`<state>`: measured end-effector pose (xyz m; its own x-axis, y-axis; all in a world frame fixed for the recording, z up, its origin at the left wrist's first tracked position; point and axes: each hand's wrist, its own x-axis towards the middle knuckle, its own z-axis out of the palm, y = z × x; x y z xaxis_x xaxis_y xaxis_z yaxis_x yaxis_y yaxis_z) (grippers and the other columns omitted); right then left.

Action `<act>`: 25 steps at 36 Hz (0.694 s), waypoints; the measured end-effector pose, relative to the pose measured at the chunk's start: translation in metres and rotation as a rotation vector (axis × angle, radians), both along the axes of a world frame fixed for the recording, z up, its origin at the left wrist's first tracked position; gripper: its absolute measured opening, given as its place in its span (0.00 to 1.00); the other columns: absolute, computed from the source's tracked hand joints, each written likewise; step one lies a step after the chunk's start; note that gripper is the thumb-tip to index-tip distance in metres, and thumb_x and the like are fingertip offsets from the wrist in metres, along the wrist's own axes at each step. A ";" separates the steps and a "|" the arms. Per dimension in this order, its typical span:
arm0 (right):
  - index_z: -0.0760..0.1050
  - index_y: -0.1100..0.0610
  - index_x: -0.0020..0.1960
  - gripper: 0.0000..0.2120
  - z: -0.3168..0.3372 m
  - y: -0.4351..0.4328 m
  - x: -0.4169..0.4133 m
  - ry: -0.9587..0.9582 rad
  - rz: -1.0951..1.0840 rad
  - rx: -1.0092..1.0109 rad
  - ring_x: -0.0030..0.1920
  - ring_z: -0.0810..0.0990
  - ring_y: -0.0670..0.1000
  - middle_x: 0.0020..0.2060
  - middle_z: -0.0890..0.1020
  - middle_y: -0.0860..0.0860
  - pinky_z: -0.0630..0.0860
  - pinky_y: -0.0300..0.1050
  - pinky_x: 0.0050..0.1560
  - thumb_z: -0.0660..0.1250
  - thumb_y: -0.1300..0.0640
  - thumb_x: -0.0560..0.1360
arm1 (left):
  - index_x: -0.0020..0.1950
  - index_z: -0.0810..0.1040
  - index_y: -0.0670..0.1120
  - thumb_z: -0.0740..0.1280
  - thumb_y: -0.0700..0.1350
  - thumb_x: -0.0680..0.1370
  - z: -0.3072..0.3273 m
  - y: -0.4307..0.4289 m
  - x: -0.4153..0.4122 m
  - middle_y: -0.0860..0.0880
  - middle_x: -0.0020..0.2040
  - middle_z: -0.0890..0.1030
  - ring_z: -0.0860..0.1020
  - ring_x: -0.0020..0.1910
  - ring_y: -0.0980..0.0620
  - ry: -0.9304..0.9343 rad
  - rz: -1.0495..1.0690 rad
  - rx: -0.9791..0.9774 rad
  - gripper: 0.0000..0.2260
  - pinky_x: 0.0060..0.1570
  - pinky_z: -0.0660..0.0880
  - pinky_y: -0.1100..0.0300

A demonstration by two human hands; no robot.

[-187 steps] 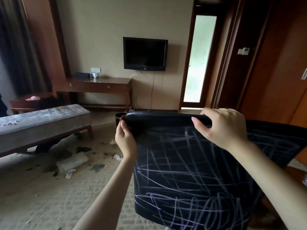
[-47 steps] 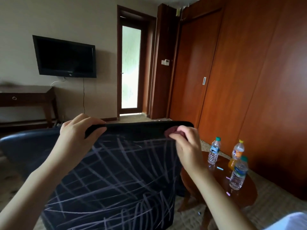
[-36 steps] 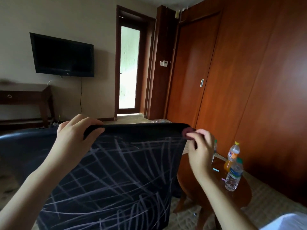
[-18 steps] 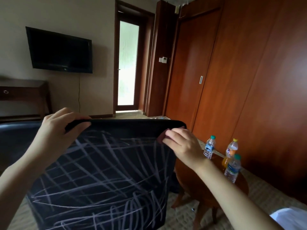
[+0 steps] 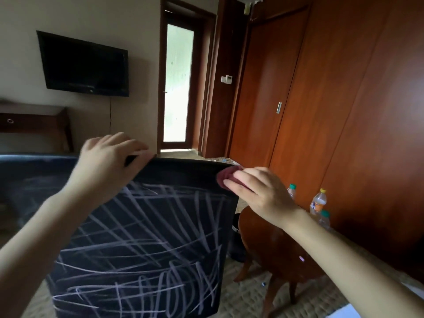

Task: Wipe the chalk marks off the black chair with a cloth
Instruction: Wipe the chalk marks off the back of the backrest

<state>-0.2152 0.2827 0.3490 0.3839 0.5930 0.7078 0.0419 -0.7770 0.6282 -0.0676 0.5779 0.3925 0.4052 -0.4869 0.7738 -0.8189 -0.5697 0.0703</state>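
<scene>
Room: 1 black chair (image 5: 160, 237), 1 cloth (image 5: 226, 176) in right hand (image 5: 263, 196), 3 bottles (image 5: 317, 201).

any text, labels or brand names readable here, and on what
Nothing is legible.
TV: logo on lower frame, too small to read.
Bottles: labels blurred.
Wall control panel: too small.
Black chair: chalk marks are scribbles, not letters.
</scene>
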 end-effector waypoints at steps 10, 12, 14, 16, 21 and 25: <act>0.82 0.58 0.53 0.13 -0.059 0.000 0.015 0.128 -0.080 0.012 0.50 0.74 0.54 0.49 0.83 0.53 0.76 0.47 0.49 0.60 0.66 0.79 | 0.43 0.83 0.51 0.53 0.70 0.75 -0.004 -0.014 0.013 0.64 0.35 0.72 0.72 0.37 0.58 0.103 -0.113 -0.055 0.28 0.58 0.68 0.48; 0.81 0.57 0.51 0.13 -0.080 -0.003 0.009 0.240 -0.154 -0.014 0.48 0.73 0.53 0.47 0.81 0.52 0.79 0.47 0.45 0.60 0.65 0.76 | 0.43 0.84 0.50 0.54 0.69 0.75 -0.004 -0.014 0.016 0.63 0.34 0.72 0.73 0.36 0.57 0.086 -0.129 -0.051 0.28 0.54 0.70 0.49; 0.81 0.56 0.49 0.13 -0.095 -0.006 0.004 0.347 -0.209 -0.043 0.46 0.73 0.53 0.46 0.80 0.51 0.79 0.47 0.43 0.59 0.65 0.75 | 0.42 0.84 0.49 0.54 0.70 0.75 -0.004 -0.016 0.015 0.60 0.34 0.74 0.74 0.36 0.55 0.071 -0.128 -0.049 0.29 0.52 0.71 0.50; 0.81 0.55 0.47 0.13 -0.098 -0.007 0.001 0.407 -0.234 -0.090 0.46 0.76 0.53 0.45 0.80 0.50 0.77 0.45 0.44 0.58 0.64 0.76 | 0.42 0.84 0.49 0.54 0.69 0.76 -0.004 -0.016 0.013 0.56 0.35 0.77 0.75 0.37 0.54 0.070 -0.124 -0.053 0.28 0.53 0.72 0.49; 0.82 0.58 0.51 0.15 -0.049 0.009 -0.002 0.283 -0.056 -0.101 0.49 0.74 0.54 0.47 0.81 0.53 0.75 0.47 0.49 0.56 0.65 0.80 | 0.44 0.84 0.48 0.53 0.65 0.73 -0.005 -0.013 0.010 0.54 0.37 0.78 0.74 0.39 0.54 0.088 -0.115 -0.055 0.26 0.56 0.69 0.48; 0.83 0.61 0.53 0.11 0.004 0.026 0.007 0.086 0.035 -0.084 0.50 0.73 0.54 0.48 0.82 0.55 0.74 0.48 0.49 0.61 0.66 0.80 | 0.45 0.83 0.49 0.52 0.66 0.72 -0.003 -0.009 0.011 0.54 0.37 0.78 0.75 0.40 0.53 0.118 -0.132 -0.056 0.28 0.56 0.72 0.46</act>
